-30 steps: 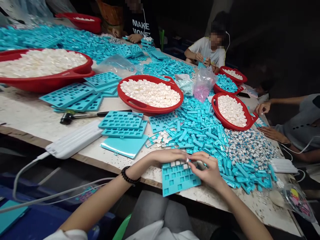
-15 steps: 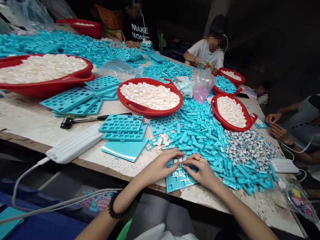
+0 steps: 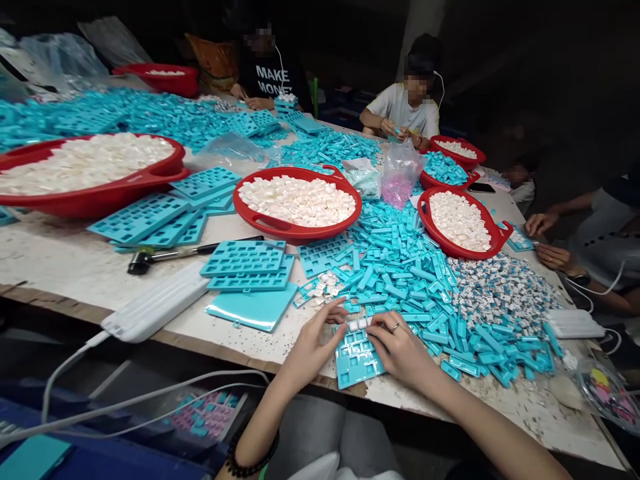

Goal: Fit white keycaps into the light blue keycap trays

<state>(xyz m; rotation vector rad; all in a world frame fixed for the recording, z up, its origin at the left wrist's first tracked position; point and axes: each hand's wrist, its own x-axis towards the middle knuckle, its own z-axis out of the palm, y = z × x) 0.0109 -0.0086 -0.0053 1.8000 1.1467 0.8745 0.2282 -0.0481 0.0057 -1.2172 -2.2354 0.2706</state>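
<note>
A teal plate with rows of square openings (image 3: 356, 365) lies at the table's near edge, between my hands. Several white keycaps (image 3: 356, 325) sit in a row along its far side. My left hand (image 3: 315, 343) is at the plate's left, thumb and fingers apart, with the thumb tip near the row's left end. At the row's right end, the closed fingertips of my right hand (image 3: 397, 343) meet on a white keycap; the fingers partly hide it. A few loose white keycaps (image 3: 327, 285) lie just beyond my left hand.
Teal bar-shaped pieces (image 3: 400, 267) and small white-and-blue parts (image 3: 500, 293) are heaped beyond and right. Red basins (image 3: 297, 232) hold white keycaps. Stacked teal plates (image 3: 245, 257), a hammer (image 3: 140, 261) and a white power strip (image 3: 157, 300) lie left. Other people work around the table.
My hands have parted slightly, the left moving left and its fingers opening. The white keycap pinched between my fingertips earlier is no longer held up there; the row sits in the plate.
</note>
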